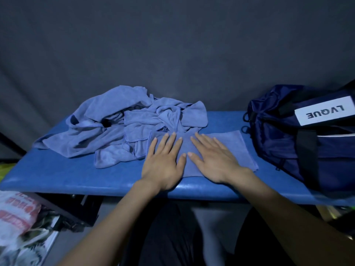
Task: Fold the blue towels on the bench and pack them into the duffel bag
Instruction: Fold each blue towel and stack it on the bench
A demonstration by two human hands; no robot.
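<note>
A folded blue towel (232, 145) lies flat near the front edge of the blue padded bench (76, 175). My left hand (163, 162) and my right hand (213, 160) both press flat on it, fingers straight and spread, thumbs almost touching. A crumpled pile of blue towels (119, 123) lies behind and to the left, touching the folded one. The navy duffel bag (299, 135) with a white label sits at the bench's right end, its opening gathered toward the towels.
A dark grey cloth backdrop (172, 54) hangs behind the bench. Plastic bags and printed packaging (19, 214) lie on the floor at lower left. My dark-clothed legs are below the bench's front edge.
</note>
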